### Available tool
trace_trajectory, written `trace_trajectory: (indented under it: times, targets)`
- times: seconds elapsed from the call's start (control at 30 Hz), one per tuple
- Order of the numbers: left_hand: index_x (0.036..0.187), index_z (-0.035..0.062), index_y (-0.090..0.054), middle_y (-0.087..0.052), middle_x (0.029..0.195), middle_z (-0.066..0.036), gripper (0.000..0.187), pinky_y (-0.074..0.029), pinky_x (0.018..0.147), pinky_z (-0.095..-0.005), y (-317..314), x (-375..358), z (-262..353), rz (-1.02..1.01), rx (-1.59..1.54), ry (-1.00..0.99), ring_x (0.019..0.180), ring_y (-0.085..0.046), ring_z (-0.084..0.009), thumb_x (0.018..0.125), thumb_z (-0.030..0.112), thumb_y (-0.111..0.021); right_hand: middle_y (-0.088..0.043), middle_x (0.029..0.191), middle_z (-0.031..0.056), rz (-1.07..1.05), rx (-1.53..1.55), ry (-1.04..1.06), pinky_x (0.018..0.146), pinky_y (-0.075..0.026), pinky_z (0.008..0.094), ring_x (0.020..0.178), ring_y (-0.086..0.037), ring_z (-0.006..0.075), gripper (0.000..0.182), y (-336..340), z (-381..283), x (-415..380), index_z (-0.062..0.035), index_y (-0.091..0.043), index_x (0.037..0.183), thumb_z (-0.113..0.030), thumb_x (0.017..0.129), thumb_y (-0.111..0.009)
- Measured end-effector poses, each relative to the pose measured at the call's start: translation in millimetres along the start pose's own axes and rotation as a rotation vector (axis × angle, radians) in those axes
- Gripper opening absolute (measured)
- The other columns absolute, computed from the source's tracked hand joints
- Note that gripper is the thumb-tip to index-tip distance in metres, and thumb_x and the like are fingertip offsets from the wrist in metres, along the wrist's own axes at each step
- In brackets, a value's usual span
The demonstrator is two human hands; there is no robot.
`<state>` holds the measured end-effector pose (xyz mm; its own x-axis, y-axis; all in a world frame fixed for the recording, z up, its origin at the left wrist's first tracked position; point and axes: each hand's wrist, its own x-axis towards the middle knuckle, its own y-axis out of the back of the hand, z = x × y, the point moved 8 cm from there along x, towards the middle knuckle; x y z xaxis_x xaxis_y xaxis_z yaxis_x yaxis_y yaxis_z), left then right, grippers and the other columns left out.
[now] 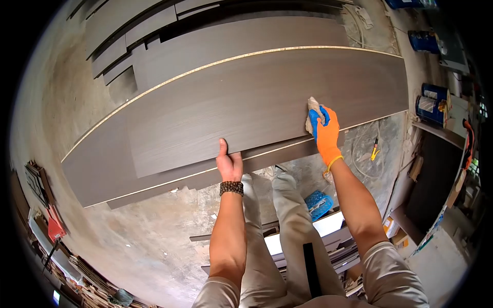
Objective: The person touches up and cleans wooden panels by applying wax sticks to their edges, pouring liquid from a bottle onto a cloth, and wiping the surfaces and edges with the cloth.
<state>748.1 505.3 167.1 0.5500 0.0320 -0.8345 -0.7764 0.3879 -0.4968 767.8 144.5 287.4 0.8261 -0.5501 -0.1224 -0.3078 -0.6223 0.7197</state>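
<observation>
My bare left hand (229, 165), with a dark beaded bracelet at the wrist, grips the near edge of a long dark grey wood-grain board (221, 113). Its thumb lies on the top face; the other fingers are partly hidden at the edge. In an orange and blue work glove, my right hand (324, 128) is closed around a crumpled, dirty beige rag (313, 110). The rag is pressed to the board's surface, right of the middle. Under this board, another panel (97, 174) with a pale raw edge shows at the left.
More dark boards (149, 28) lie stacked beyond. Blue cans (432, 105) stand at the right by a dark cabinet (434, 174). A blue basket (318, 204) sits near my legs, and a cable with a yellow clamp (375, 150) lies on the floor. Offcuts (90, 272) line the lower left.
</observation>
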Motion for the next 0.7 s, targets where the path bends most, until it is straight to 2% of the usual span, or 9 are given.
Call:
trace_trajectory:
  times: [0.07, 0.17, 0.2, 0.27, 0.3, 0.37, 0.4, 0.5, 0.7]
  targets:
    - [0.139, -0.0045, -0.057, -0.069, 0.137, -0.019, 0.039, -0.060, 0.106, -0.0448, 9.5, -3.9, -17.4, 0.160, 0.282, 0.162, 0.120, -0.071, -0.0325, 0.113, 0.025, -0.062, -0.066, 0.134, 0.0160, -0.020, -0.009, -0.029, 0.111, -0.050, 0.0449, 0.126, -0.064, 0.0392, 0.041, -15.6, 9.6, 4.6, -0.0038, -0.068, 0.137, -0.006, 0.096, -0.071]
    - [0.115, -0.0026, -0.064, -0.077, 0.104, -0.024, 0.018, -0.068, 0.072, -0.0382, 10.7, -16.0, -8.4, 0.027, 1.137, 0.413, 0.082, -0.080, -0.0300, 0.111, 0.014, -0.058, -0.065, 0.131, 0.0184, -0.006, -0.247, -0.057, 0.108, -0.051, 0.0483, 0.125, -0.063, 0.0421, 0.045, -29.5, 28.3, 31.1, -0.0070, -0.068, 0.138, -0.017, 0.095, -0.075]
    - [0.111, -0.0036, -0.065, -0.077, 0.107, -0.022, 0.018, -0.067, 0.071, -0.0358, 7.3, -10.7, 8.6, -0.026, 1.261, 0.284, 0.081, -0.079, -0.0269, 0.109, 0.014, -0.061, -0.065, 0.131, 0.0184, -0.009, -0.256, -0.068, 0.108, -0.051, 0.0483, 0.125, -0.063, 0.0421, 0.045, -32.2, 33.8, 43.9, -0.0070, -0.068, 0.138, -0.017, 0.095, -0.075]
    - [0.120, -0.0045, -0.064, -0.077, 0.110, -0.022, 0.024, -0.061, 0.087, -0.0437, -21.8, 9.6, 65.3, -0.106, 1.682, -0.392, 0.097, -0.076, -0.0369, 0.107, 0.015, -0.065, -0.065, 0.133, 0.0190, 0.033, -0.342, -0.108, 0.107, -0.052, 0.0492, 0.125, -0.063, 0.0428, 0.046, -29.5, 38.6, 77.6, -0.0109, -0.067, 0.139, -0.022, 0.095, -0.076]
    - [0.128, -0.0041, -0.064, -0.076, 0.120, -0.024, 0.031, -0.057, 0.101, -0.0466, -60.8, 3.2, 90.8, -0.089, 1.855, -0.678, 0.112, -0.074, -0.0414, 0.105, 0.017, -0.066, -0.065, 0.134, 0.0189, 0.035, -0.364, -0.118, 0.108, -0.052, 0.0494, 0.125, -0.063, 0.0428, 0.048, -29.5, 42.2, 95.3, -0.0126, -0.067, 0.140, -0.024, 0.095, -0.076]
    - [0.154, -0.0016, -0.048, -0.043, 0.162, -0.036, 0.067, -0.041, 0.120, -0.0559, -78.0, 29.7, 111.7, -0.086, 1.993, -0.798, 0.151, -0.043, -0.0524, 0.103, 0.032, -0.075, -0.064, 0.135, 0.0187, 0.051, -0.420, -0.073, 0.107, -0.053, 0.0498, 0.125, -0.064, 0.0426, 0.052, -43.9, 49.3, 139.2, -0.0154, -0.065, 0.143, -0.028, 0.094, -0.077]
    - [0.154, -0.0016, -0.048, -0.043, 0.162, -0.036, 0.067, -0.041, 0.120, -0.0559, -85.6, 35.7, 99.4, -0.090, 1.993, -0.794, 0.151, -0.043, -0.0524, 0.103, 0.032, -0.075, -0.063, 0.136, 0.0185, 0.064, -0.455, -0.024, 0.105, -0.053, 0.0501, 0.125, -0.064, 0.0424, 0.054, -56.2, 48.7, 154.6, -0.0163, -0.063, 0.145, -0.030, 0.094, -0.077]
    - [0.174, 0.0057, -0.003, 0.010, 0.172, -0.044, 0.137, -0.030, 0.117, -0.0788, -96.0, 56.2, 50.1, 0.057, 2.466, -0.580, 0.155, 0.002, -0.0735, 0.083, 0.058, -0.091, -0.058, 0.141, 0.0180, -0.171, -0.345, 0.143, 0.098, -0.058, 0.0509, 0.119, -0.068, 0.0418, 0.057, -143.0, -44.3, 157.6, -0.0171, -0.061, 0.145, -0.032, 0.093, -0.078]
    - [0.167, -0.0019, 0.018, 0.019, 0.166, -0.050, 0.166, -0.045, 0.107, -0.0813, -90.3, 96.4, -35.5, 0.235, 2.620, -0.200, 0.149, 0.004, -0.0794, 0.066, 0.049, -0.103, -0.059, 0.125, 0.0189, -0.696, -0.256, 0.564, 0.087, -0.061, 0.0461, 0.103, -0.073, 0.0355, 0.036, -278.5, -159.6, 115.6, -0.0116, -0.065, 0.121, -0.027, 0.091, -0.078]
